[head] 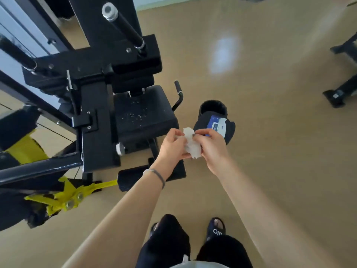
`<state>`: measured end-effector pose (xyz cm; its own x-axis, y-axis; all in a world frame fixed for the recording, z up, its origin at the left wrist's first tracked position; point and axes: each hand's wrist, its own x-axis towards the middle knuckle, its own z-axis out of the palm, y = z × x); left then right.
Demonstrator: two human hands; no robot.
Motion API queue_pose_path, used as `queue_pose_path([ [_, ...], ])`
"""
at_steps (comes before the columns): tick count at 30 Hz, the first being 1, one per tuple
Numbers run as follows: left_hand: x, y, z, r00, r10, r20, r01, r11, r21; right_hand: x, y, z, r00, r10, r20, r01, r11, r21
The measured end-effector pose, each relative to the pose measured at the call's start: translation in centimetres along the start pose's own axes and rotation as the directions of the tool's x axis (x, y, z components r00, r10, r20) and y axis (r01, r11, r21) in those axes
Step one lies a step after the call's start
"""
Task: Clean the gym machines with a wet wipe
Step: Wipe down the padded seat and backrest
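A crumpled white wet wipe is held between both hands in front of me, above the floor. My left hand grips its left side with curled fingers. My right hand pinches its upper right edge. The black gym machine stands to the left, with a padded black seat speckled with small marks or droplets just beyond my hands. A blue and white wipes pack lies on a black pad right of the seat.
A black cylindrical bin stands behind the pack. A black handle sticks up beside the seat. Yellow parts of the machine lie low at the left. Another machine's black feet are at the right edge. Tan floor spreads right.
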<state>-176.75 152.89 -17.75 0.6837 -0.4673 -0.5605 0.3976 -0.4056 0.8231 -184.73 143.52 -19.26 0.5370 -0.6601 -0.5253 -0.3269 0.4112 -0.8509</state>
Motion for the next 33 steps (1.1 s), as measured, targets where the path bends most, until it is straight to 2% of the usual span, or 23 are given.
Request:
queue_pose_path([
  [3, 0.8, 0.2, 1.4, 0.999, -0.036, -0.039, 0.031, 0.991, -0.133, 2.2, -1.3, -0.6, 0.997, 0.027, 0.069, -0.022, 0.997, -0.069],
  [8, 5.8, 0.7, 1.5, 0.967, -0.03, -0.251, 0.031, 1.0, 0.001, 6.7, -3.1, 0.9, 0.98, 0.089, 0.177, -0.074, 0.993, -0.088],
  [11, 9.5, 0.4, 1.2, 0.96, -0.031, -0.279, 0.024, 0.999, -0.031, 9.9, -3.6, 1.5, 0.958, 0.128, 0.255, -0.103, 0.989, -0.109],
  [16, 15.5, -0.1, 1.6, 0.957, -0.031, -0.287, 0.011, 0.997, -0.072, 15.9, -3.8, 2.1, 0.923, 0.16, 0.35, -0.077, 0.968, -0.238],
  [20, 18.7, 0.1, 1.4, 0.905, -0.112, -0.41, 0.085, 0.993, -0.085, 20.1, -4.3, 2.8, 0.919, 0.181, 0.351, -0.051, 0.935, -0.35],
  [25, 22.7, 0.2, 0.6, 0.841, -0.177, -0.511, 0.115, 0.982, -0.151, 26.1, -4.6, 3.4, 0.89, 0.164, 0.426, 0.078, 0.865, -0.496],
  [28, 25.0, -0.6, 0.9, 0.792, -0.18, -0.584, 0.133, 0.983, -0.123, 30.0, -4.5, 3.6, 0.846, 0.121, 0.519, 0.207, 0.823, -0.53],
  [30, 26.5, -1.4, 1.2, 0.735, -0.182, -0.653, 0.14, 0.983, -0.116, 32.5, -4.2, 3.7, 0.791, 0.103, 0.603, 0.296, 0.798, -0.525],
  [33, 29.1, -2.9, 1.6, 0.632, -0.17, -0.756, 0.077, 0.985, -0.156, 35.9, -3.0, 4.0, 0.661, 0.074, 0.747, 0.473, 0.731, -0.491],
])
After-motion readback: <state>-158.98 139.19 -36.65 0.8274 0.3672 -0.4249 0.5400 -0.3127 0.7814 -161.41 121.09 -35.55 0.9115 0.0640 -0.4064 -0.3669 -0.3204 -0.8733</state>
